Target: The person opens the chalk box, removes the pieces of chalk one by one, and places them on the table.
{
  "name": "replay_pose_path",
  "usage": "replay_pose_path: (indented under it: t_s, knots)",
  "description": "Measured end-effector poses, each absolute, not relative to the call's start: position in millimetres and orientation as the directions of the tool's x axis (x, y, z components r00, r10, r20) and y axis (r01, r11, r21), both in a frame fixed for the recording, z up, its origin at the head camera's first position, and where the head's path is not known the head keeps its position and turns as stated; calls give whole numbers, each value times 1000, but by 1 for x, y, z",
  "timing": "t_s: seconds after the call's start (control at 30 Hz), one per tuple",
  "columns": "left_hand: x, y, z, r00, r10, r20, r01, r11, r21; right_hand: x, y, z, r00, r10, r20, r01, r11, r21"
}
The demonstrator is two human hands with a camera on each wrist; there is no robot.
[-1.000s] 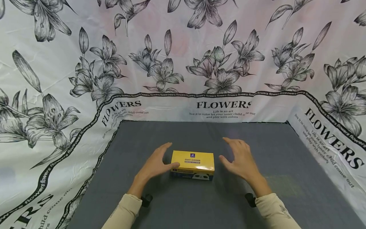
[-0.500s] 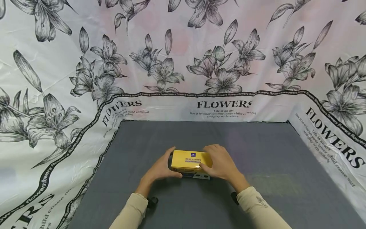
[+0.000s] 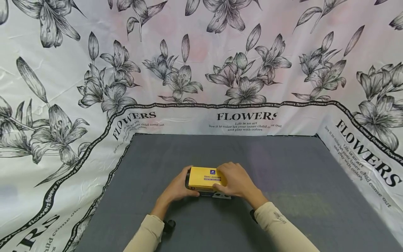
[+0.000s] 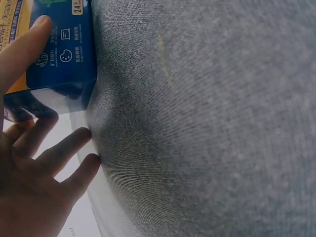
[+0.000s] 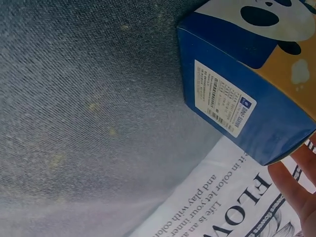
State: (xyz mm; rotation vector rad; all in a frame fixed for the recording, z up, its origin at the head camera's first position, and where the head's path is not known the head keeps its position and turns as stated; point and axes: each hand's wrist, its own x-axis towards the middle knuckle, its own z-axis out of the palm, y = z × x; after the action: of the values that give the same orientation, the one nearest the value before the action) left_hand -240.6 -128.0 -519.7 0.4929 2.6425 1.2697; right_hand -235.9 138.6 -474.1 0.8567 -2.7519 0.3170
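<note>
1. The yellow-and-blue box (image 3: 199,178) is on the grey cloth (image 3: 220,148), its yellow top facing up; whether its whole underside lies flat, the views do not tell you.
2. Your left hand (image 3: 176,186) grips the box at its left end. Your thumb lies on the box's front face, at least one finger touches the end, and two more fingertips reach out beside it, near the cloth.
3. Your right hand (image 3: 238,181) grips the box at its right part, fingers over the top, thumb at the upper front edge. You cannot see how firmly it presses.
4. So both your hands are on the box, apart from each other, with part of the top showing between them.
5. On the box's right end you have a white label (image 5: 222,96) with small print; at the right of its front there is a panda print (image 3: 223,195).
6. Your cream left sleeve (image 3: 144,233) and right sleeve (image 3: 283,229) lie nearer you than the box, as does a black wrist device (image 3: 169,225) beside your left wrist.
7. Beyond the box rises a white sheet (image 3: 189,122) printed with lilies and "FLOWERS".
</note>
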Motion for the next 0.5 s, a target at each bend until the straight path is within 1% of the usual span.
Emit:
replay_pose_path:
  t_s: [0.3,0.5]
  knots:
    - [-240,-128,-521,-938,346,-20,202,592,780,-239,132,-472,-765,-584,271,-607,794,-2]
    - [-243,-128,-522,-940,340,-13,204,596,776,-240,131,-470,-742,-612,274,-626,779,44]
